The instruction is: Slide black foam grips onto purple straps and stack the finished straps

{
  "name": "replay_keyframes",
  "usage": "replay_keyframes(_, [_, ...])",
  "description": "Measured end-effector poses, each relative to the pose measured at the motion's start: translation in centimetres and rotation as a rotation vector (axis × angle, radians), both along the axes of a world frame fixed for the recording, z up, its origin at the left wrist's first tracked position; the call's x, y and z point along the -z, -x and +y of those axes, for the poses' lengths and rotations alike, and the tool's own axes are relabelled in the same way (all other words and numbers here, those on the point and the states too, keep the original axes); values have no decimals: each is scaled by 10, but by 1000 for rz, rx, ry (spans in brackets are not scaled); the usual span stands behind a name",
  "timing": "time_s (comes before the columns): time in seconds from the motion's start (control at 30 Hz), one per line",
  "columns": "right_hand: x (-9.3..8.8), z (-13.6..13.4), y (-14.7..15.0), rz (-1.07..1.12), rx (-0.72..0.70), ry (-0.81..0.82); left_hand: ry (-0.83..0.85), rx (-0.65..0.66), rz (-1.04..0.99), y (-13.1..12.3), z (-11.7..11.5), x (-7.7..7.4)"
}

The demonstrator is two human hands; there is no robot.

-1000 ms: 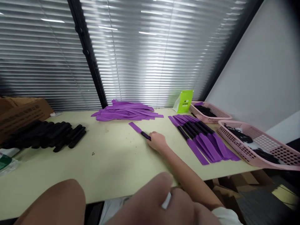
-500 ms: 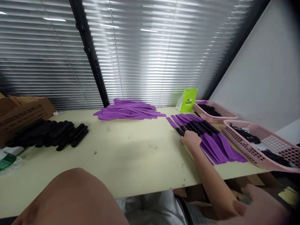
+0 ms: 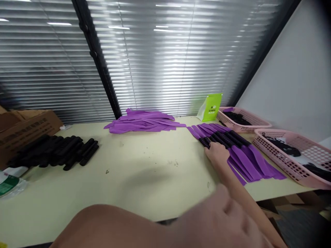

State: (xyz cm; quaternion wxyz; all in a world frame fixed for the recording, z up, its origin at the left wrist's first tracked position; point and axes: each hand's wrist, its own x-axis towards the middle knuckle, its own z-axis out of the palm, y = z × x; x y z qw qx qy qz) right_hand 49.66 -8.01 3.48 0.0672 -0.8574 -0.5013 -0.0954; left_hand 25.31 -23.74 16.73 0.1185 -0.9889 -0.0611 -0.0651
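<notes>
Purple flat strips with black ribbed sleeves (image 3: pixel 248 162) lie side by side in a row on the right of the table. My right hand (image 3: pixel 218 153) is at the row's left edge, its fingers curled over the black sleeve of a strip there. Part of that strip is hidden beneath the hand. Low in the foreground, my left hand (image 3: pixel 214 217) is smeared by motion, in front of my right forearm. Its fingers are too blurred to read, and I make out nothing in it.
Loose purple strips (image 3: pixel 142 122) are piled at the back. Black tubes (image 3: pixel 57 150) lie at left beside a cardboard box (image 3: pixel 28 129). A green pouch (image 3: pixel 212 107) stands before the blinds. Two pink baskets (image 3: pixel 292 168) with black items sit at right.
My left hand has swung in from the lower right corner toward the middle. My right hand stays on the row, where the strips at its left edge now lie closer together. The view has shifted slightly.
</notes>
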Motion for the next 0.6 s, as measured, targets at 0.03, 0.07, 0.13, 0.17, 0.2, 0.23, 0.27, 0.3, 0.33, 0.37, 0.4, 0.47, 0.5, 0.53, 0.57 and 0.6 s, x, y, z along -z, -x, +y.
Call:
replay_keyframes(0.03, [0,0,0,1,1,-7,-5,26,-48,6,12,-1])
replay_keyframes(0.07, [1,0,-1,6,6,-10,1,3,-62,11,26,2])
replay_keyframes(0.13, [2,1,-2,23,24,-12,35,-95,-46,23,61,21])
replay_keyframes(0.17, [2,1,-3,28,32,-14,61,-146,-18,30,80,34])
replay_keyframes(0.2, [3,1,-3,29,40,-17,87,-220,3,38,99,48])
replay_keyframes(0.23, [3,1,-4,29,47,-20,111,-285,11,48,116,62])
replay_keyframes(0.27, [4,0,-4,25,55,-25,142,-354,18,60,132,75])
replay_keyframes(0.3, [5,0,-5,16,57,-32,173,-422,22,73,147,86])
replay_keyframes(0.33, [6,0,-5,5,56,-41,202,-482,10,87,159,97])
replay_keyframes(0.37, [7,-1,-5,-11,53,-54,236,-524,-17,101,170,105])
replay_keyframes(0.4, [8,-1,-6,-28,45,-72,267,-566,-54,116,179,113])
replay_keyframes(0.47, [11,0,-7,-56,28,-116,318,-627,-135,141,193,126])
replay_keyframes(0.5, [13,0,-7,-54,24,-130,343,-639,-175,151,198,132])
replay_keyframes(0.53, [15,1,-8,-41,22,-135,364,-655,-219,160,203,137])
replay_keyframes(0.57, [16,2,-9,-23,18,-133,381,-675,-260,166,208,142])
replay_keyframes(0.6, [18,3,-10,-1,13,-124,389,-696,-297,170,211,146])
